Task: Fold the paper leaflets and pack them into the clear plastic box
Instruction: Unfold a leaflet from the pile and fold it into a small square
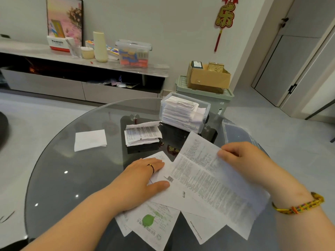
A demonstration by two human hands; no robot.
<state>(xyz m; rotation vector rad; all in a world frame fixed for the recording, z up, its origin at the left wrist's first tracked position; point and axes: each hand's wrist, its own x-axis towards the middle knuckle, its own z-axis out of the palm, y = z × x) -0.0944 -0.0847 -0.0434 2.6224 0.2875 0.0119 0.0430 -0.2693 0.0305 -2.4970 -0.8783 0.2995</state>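
Note:
A large printed leaflet (208, 178) is lifted off the pile at the near edge of the round glass table (68, 160). My right hand (241, 160) pinches its far right edge. My left hand (143, 176) lies flat with straight fingers on the spread-out leaflets (154, 220) beneath, one bearing a green leaf print. The clear plastic box (184, 113) stands at the table's far side, stuffed with folded leaflets. A small stack of folded leaflets (142, 134) sits in front of it.
A folded white sheet (90, 140) lies alone on the left of the table. The box's clear lid (237, 134) rests at the right edge. Beyond the table are a low cabinet (81, 69) with bottles and boxes, and a green bin (204, 98) under a cardboard carton.

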